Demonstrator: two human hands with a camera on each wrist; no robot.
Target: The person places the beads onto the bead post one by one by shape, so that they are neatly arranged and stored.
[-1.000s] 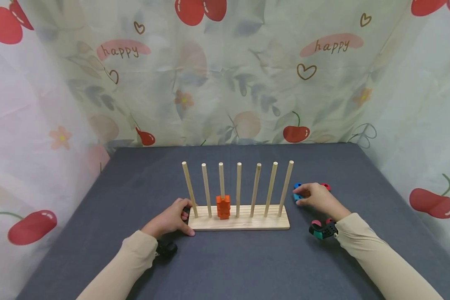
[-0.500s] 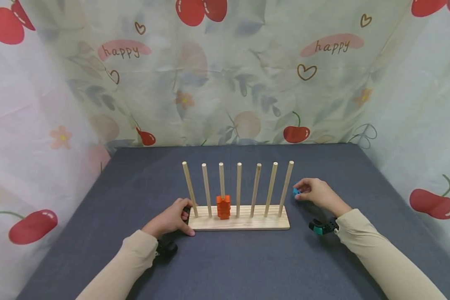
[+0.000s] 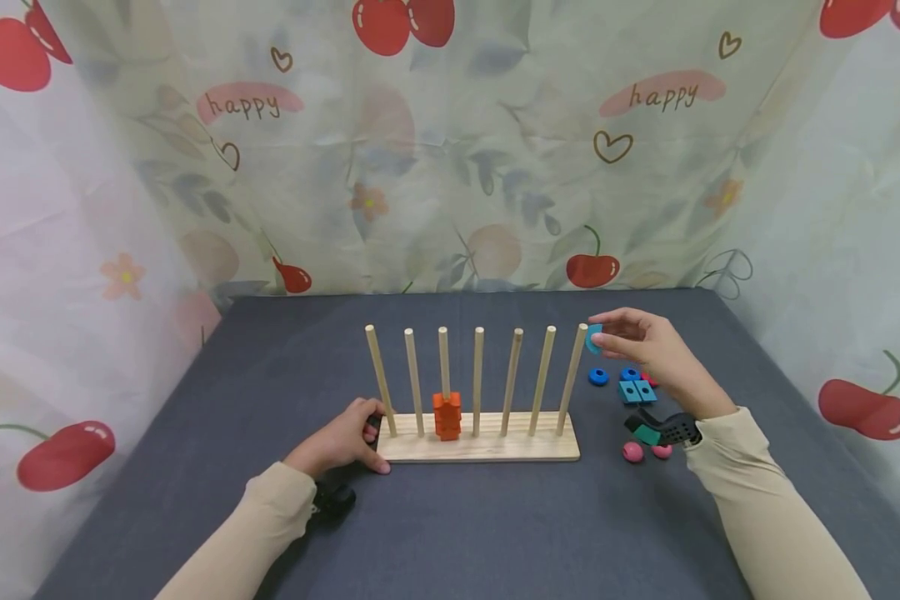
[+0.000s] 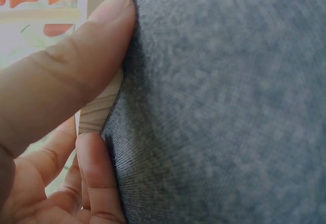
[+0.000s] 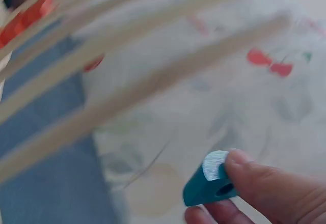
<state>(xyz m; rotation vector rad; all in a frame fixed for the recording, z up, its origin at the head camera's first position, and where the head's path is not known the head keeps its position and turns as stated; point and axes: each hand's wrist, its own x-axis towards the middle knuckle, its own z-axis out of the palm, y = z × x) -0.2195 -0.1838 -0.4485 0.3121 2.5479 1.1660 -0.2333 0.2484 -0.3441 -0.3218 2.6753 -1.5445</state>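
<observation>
A wooden base (image 3: 487, 451) carries a row of upright pegs (image 3: 510, 383). Orange blocks (image 3: 447, 417) are stacked low on the third peg from the left. My left hand (image 3: 345, 437) holds the base's left end, its thumb (image 4: 109, 18) along the front edge and its fingers at the end. Between the thumb and fingers of my right hand (image 3: 645, 343) is a teal half-round block (image 5: 209, 183) with a hole through it. This block is raised beside the top of the rightmost peg (image 3: 573, 379), just to its right in the head view.
Right of the base lie blue rings (image 3: 598, 377), light-blue square blocks (image 3: 637, 392) and a partly hidden red piece (image 3: 648, 380). Pink balls (image 3: 633, 452) sit nearer, below the right wrist strap (image 3: 667, 430). A patterned curtain (image 3: 435, 167) closes off the table's back.
My right hand has picked the teal block up from the pieces on the right and raised it to peg-top height. My left hand has stayed at the base.
</observation>
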